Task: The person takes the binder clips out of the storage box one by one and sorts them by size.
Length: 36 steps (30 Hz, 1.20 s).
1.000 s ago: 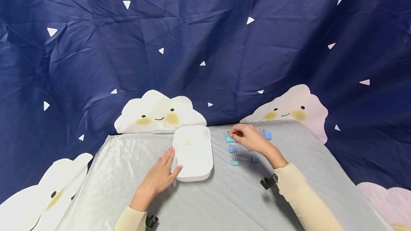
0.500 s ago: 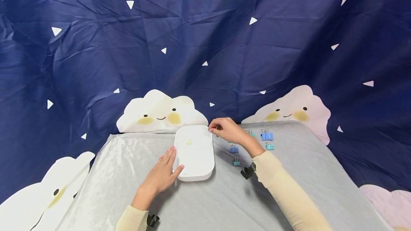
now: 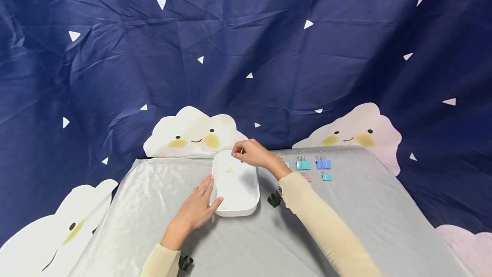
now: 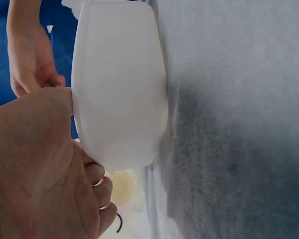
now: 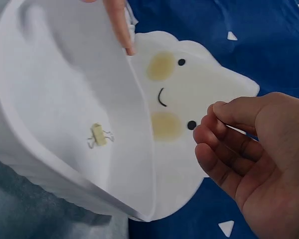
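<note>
A white box with rounded corners stands on the grey cloth, and a small yellow binder clip lies inside on its floor. My left hand rests against the box's left side, fingers extended along the wall and thumb at the near-left rim. Over the far right part of the box hovers my right hand. Its thumb and index fingertip are pinched together on a small thing that the fingers mostly hide; its kind cannot be made out. In the right wrist view the same hand is beside the box, not touching it.
Right of the box lie several binder clips: a blue one, a large teal one, a small teal one and a pink one. My right forearm covers part of that area. Behind the table hangs a dark blue curtain.
My right hand has moved left from among the binder clips to above the box. My left hand has stayed at the box's side. The view has shifted slightly.
</note>
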Each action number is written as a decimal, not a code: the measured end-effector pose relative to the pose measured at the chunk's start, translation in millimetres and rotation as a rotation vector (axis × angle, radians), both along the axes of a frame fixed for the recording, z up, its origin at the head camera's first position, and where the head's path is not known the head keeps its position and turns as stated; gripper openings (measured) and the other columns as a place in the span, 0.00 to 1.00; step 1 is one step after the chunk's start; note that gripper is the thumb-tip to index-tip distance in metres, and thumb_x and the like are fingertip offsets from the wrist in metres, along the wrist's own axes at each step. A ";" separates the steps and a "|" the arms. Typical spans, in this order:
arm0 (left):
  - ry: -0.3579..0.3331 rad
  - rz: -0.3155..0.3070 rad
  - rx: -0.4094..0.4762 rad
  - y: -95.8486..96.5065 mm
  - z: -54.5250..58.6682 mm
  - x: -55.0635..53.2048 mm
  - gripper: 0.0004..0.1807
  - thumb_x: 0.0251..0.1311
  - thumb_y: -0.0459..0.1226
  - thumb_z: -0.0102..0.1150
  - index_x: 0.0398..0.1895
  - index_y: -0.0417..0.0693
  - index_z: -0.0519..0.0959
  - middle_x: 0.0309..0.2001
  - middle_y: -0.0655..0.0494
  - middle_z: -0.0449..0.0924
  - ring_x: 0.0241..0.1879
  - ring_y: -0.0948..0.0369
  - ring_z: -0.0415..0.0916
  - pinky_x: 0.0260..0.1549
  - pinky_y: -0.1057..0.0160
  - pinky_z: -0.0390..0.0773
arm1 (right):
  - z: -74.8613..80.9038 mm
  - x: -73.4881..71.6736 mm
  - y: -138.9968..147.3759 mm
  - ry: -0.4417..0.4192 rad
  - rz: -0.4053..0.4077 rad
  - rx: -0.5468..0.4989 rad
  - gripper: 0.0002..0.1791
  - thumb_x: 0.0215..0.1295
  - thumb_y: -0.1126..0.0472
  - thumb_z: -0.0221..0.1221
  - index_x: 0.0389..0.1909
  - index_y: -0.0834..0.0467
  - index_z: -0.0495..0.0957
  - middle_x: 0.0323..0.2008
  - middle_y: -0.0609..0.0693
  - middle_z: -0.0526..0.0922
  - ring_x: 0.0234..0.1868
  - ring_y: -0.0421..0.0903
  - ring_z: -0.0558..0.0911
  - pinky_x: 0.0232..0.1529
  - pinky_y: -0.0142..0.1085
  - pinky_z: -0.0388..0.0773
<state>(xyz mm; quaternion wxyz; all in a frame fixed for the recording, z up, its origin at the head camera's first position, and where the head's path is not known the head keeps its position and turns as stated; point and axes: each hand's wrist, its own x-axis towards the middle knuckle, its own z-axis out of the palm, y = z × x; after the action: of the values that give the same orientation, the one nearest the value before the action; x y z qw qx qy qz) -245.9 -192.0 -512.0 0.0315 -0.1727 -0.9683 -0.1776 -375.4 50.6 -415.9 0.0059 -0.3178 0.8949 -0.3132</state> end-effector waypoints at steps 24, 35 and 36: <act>0.044 -0.026 0.049 -0.6 -0.4 0.0 0.46 0.81 0.59 0.45 0.83 0.31 0.55 0.85 0.37 0.54 0.83 0.40 0.55 0.81 0.36 0.59 | -40.6 -38.2 -40.2 -0.033 -0.110 0.141 0.05 0.71 0.65 0.63 0.42 0.59 0.87 0.43 0.52 0.90 0.42 0.45 0.84 0.51 0.38 0.84; 0.010 -0.009 0.009 -0.1 2.7 1.1 0.44 0.81 0.55 0.48 0.84 0.33 0.53 0.86 0.40 0.51 0.85 0.43 0.53 0.83 0.40 0.57 | -56.7 -33.4 -49.3 -0.121 0.007 0.327 0.17 0.74 0.65 0.63 0.60 0.61 0.85 0.60 0.57 0.88 0.65 0.54 0.84 0.70 0.45 0.80; 0.010 -0.007 0.009 -0.2 2.5 1.0 0.44 0.81 0.55 0.48 0.84 0.33 0.53 0.86 0.40 0.52 0.85 0.43 0.52 0.83 0.40 0.57 | -57.9 -32.8 -49.9 -0.121 0.022 0.365 0.18 0.74 0.65 0.64 0.61 0.60 0.84 0.61 0.56 0.87 0.65 0.54 0.84 0.71 0.45 0.79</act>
<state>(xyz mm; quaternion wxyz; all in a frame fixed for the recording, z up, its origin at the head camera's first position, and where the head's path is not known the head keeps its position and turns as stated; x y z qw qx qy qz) -244.8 -192.2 -509.4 0.0364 -0.1769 -0.9667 -0.1811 -408.1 0.7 -473.8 0.1208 -0.3020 0.9313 -0.1640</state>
